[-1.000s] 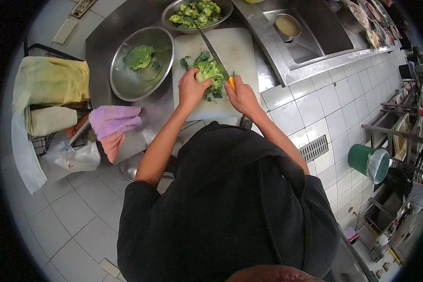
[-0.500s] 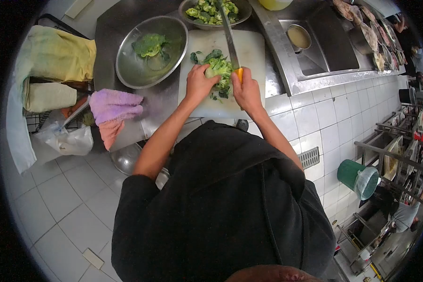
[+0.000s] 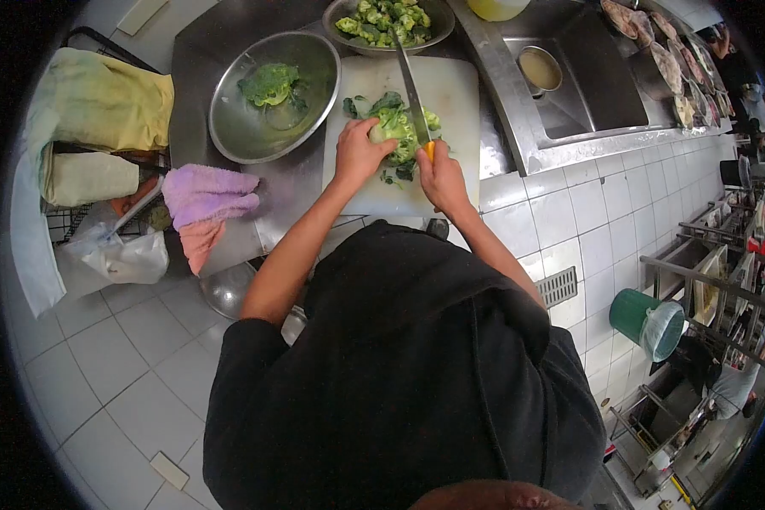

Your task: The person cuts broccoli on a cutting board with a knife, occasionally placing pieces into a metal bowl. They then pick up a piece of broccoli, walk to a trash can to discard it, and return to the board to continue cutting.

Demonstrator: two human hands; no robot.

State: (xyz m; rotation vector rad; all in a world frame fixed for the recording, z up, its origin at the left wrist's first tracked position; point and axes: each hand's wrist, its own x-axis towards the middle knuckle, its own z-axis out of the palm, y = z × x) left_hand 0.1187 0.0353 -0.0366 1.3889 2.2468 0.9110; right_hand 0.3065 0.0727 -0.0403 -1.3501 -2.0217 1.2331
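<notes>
On a white cutting board [image 3: 455, 89] lies a head of broccoli [image 3: 405, 140], with leaves and small trimmings around it. My left hand [image 3: 362, 155] is closed on the broccoli's left side, at its pale stem. In my right hand [image 3: 444, 176] is a long knife [image 3: 411, 92] with a yellow handle. Its blade points away from me, over the broccoli, and the tip reaches the near rim of a metal bowl [image 3: 380, 48] of cut florets. To the left, a larger steel bowl [image 3: 229, 140] holds another piece of broccoli.
Right of the board is a steel sink [image 3: 599, 85] with a round container [image 3: 540, 70] inside. Purple and orange cloths [image 3: 208, 194] hang at the counter's left edge. A green bin [image 3: 633, 313] stands on the right. Other people are at the far right.
The knife has shifted left across the broccoli, and my right hand has come slightly left and nearer me. A piece of broccoli now shows right of the blade. My left hand stays in place.
</notes>
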